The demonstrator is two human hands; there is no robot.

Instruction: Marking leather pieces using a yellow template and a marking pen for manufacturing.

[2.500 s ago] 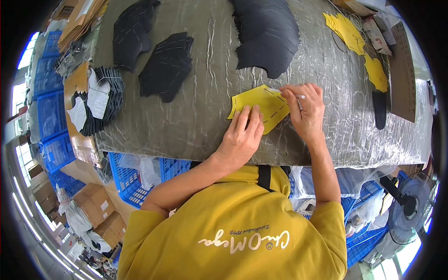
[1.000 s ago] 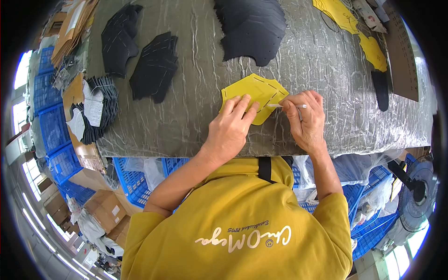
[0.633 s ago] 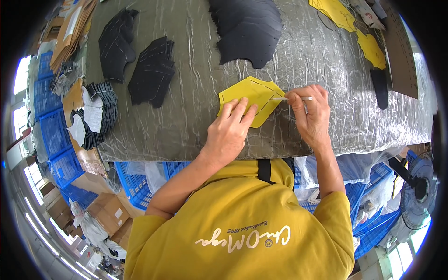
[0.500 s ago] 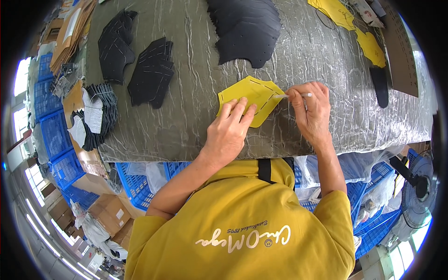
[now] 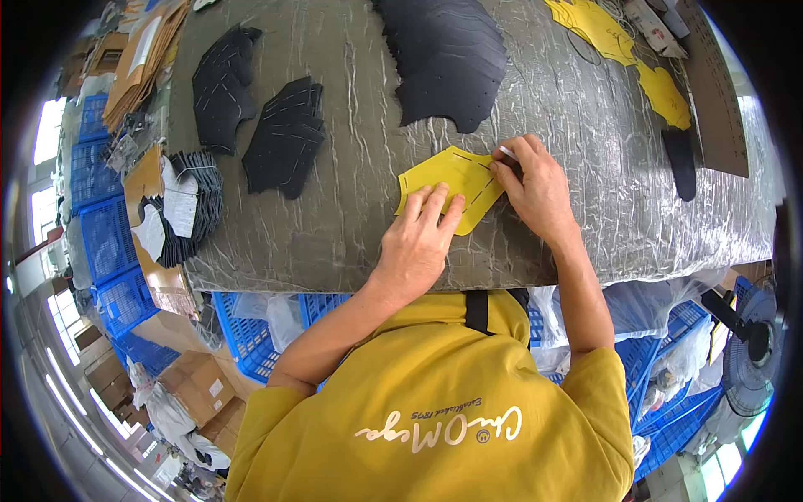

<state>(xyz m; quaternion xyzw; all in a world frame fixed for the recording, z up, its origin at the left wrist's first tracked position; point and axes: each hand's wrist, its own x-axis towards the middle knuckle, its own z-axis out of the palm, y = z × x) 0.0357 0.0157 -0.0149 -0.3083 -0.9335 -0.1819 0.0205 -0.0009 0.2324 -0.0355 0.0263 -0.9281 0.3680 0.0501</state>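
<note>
A yellow template (image 5: 452, 170) with slots cut along its edges lies near the front of the dark, film-covered table (image 5: 351, 226). My left hand (image 5: 414, 251) presses on its lower left part, fingers stretched out flat. At the template's upper right edge, my right hand (image 5: 539, 197) pinches a slim white pen (image 5: 505, 151). Most of the pen is hidden by the fingers, and its tip cannot be made out. Whatever may lie under the template is covered. Just beyond it rests a tall overlapping row of black cut pieces (image 5: 452, 71).
Two fanned piles of marked black pieces, one farther left (image 5: 219, 92) and one nearer (image 5: 284, 142), lie on the table. A tied black bundle (image 5: 201, 201) sits at the left edge. Yellow templates (image 5: 665, 92) and a cardboard sheet (image 5: 711, 100) are at right. Blue crates (image 5: 251, 335) stand below the edge.
My right hand has shifted up and left along the template's edge, and the pen is now tilted differently. The left hand still presses on the template. The whole view has shifted slightly.
</note>
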